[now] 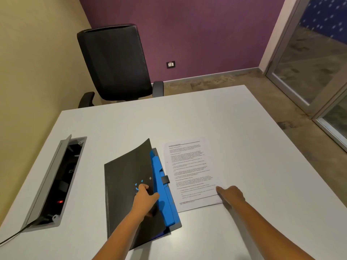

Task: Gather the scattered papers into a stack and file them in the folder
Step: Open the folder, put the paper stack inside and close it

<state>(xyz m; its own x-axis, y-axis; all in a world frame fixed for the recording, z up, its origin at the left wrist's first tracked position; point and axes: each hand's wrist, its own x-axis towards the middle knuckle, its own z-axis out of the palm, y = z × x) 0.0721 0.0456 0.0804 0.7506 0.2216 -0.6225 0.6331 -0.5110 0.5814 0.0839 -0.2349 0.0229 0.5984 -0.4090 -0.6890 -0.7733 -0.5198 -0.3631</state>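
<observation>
A black folder (127, 186) with a blue inner pocket (161, 194) lies on the white table (225, 119), its front cover lifted partway. My left hand (145, 200) grips the right edge of that cover, thumb on top. A stack of printed papers (191, 171) lies flat just right of the folder. My right hand (231, 194) rests on the stack's near right corner, with the forefinger stretched out on the top sheet.
An open grey cable box (56, 181) is sunk into the table at the left, with a black cable running out of it. A black office chair (116, 62) stands behind the far edge. A glass door is at the right.
</observation>
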